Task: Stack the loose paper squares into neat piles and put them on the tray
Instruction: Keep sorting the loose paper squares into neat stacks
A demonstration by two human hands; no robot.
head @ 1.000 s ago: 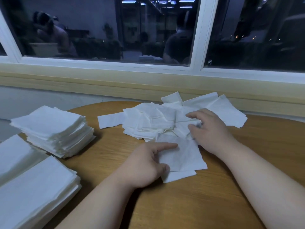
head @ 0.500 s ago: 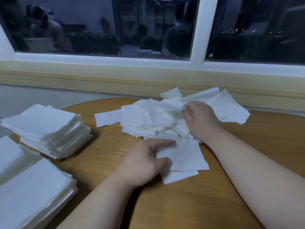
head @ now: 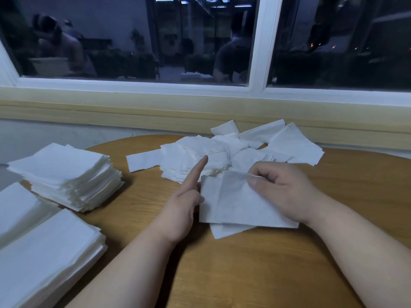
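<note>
A round wooden table (head: 244, 274) fills the lower view. At its left side stand squared stacks (head: 64, 172) of white paper squares, one farther back and two nearer, partly cut off by the frame edge. A loose heap (head: 200, 152) of squares sprawls across the far middle of the table, below the window sill. Nearer, a small pile (head: 229, 232) of a few squares lies flat between the two hands, its top sheet (head: 240, 203) skewed over the others.

The right hand (head: 282, 192) has its fingers (head: 264, 174) curled, and they pinch the sheet's far right corner against the thumb. The left hand (head: 180, 210) lies at the sheet's left edge. Its index finger (head: 198, 172) is straight and points toward the heap. Its other fingers are hidden under the palm.
</note>
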